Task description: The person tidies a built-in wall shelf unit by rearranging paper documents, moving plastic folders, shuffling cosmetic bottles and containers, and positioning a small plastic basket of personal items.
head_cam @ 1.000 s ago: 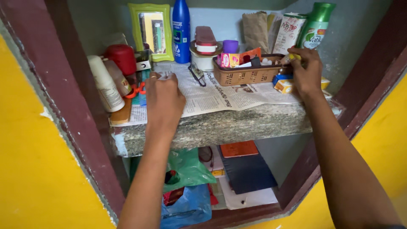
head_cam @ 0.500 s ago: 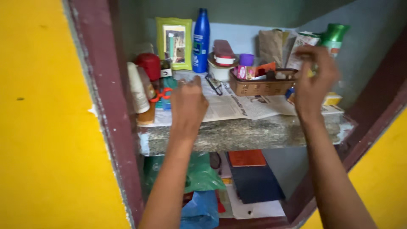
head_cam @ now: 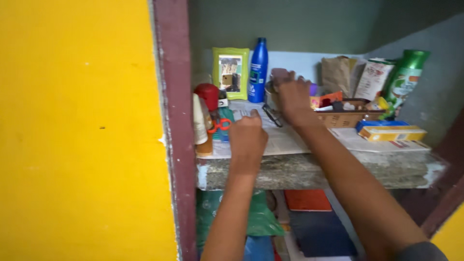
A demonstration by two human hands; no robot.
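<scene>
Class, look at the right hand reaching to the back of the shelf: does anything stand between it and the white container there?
Nothing visible does. The right hand already lies over the white container, hiding most of it. The blue bottle stands just to its left, the brown basket to its right.

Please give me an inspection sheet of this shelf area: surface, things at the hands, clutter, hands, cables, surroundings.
Surface: stone shelf lined with newspaper.
Things at the hands: right hand is over a round container, mostly hidden; left hand rests fisted on the newspaper.
Clutter: green-framed mirror, blue bottle, brown basket, green bottle, yellow box, orange scissors.
Hands: whether the right hand grips anything cannot be told.
Cables: nothing seen.
Surroundings: yellow wall, maroon frame.
</scene>
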